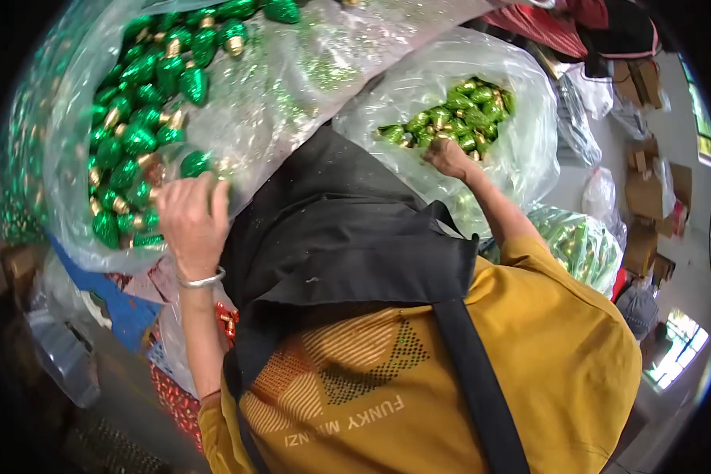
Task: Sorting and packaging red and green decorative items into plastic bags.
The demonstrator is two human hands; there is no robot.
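Fingers of the left hand [193, 217] curl over, thumb standing apart; from where I stand I can't tell whether they grip anything. Just beyond them lies one dark-green ornament [194, 164], its long axis seemingly running crosswise, and this hand is clearly the nearer. More dark-green ornaments [138, 141] spread left of and past those fingers, inside a clear plastic bag [69, 197]. Well off to their right, the right hand [448, 158] has its fingers bunched narrow at the near edge of some lighter green ornaments [474, 114], any hold hidden from me; a second bag [529, 118] surrounds them. Farther right of those fingers, cardboard boxes [648, 193] sit about.
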